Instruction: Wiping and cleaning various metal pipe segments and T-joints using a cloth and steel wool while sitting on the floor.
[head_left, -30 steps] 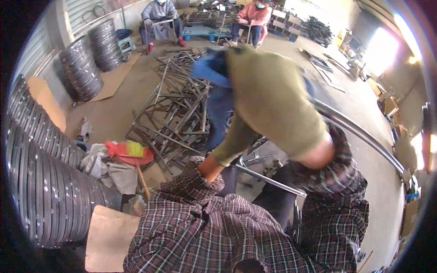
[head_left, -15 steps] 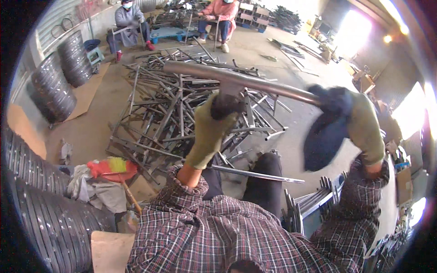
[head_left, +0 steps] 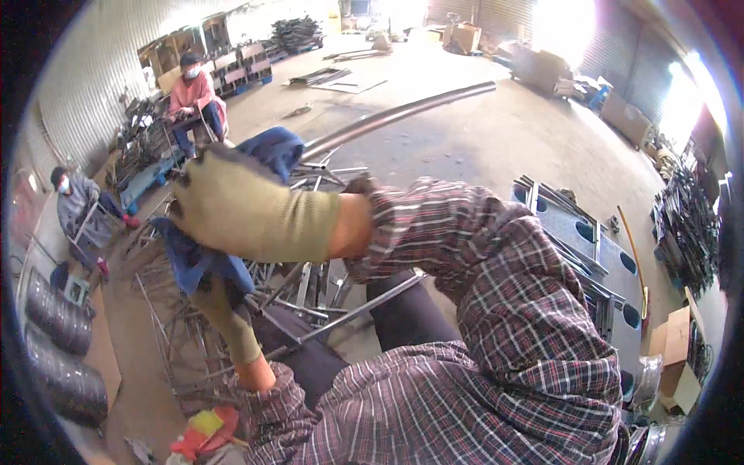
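Observation:
My right hand [head_left: 260, 213], in a pale knitted glove with dark fingertips, is closed around a blue cloth [head_left: 271, 151] wrapped on a grey metal tube [head_left: 403, 116]. The tube's bare end sticks out beyond the cloth toward the far right. Just below, my gloved left hand [head_left: 229, 322] is closed on the tube piece, its fingers partly hidden by the cloth's hanging end. A thinner metal bar [head_left: 360, 310] crosses above my thighs; whether it joins the held tube I cannot tell.
A tangled pile of metal tube frames [head_left: 155, 318] lies ahead and left. At right, a grey panel with oval holes [head_left: 562, 232] carries metal bars. Two people [head_left: 198, 101] sit at the far left. Black coiled rolls [head_left: 66, 372] stand by the left wall; an open cardboard box [head_left: 674, 341] stands right.
My view has turned right. The tube has swung round, its bare end now pointing far right. My right hand and the cloth have come across to the left, close to my left hand.

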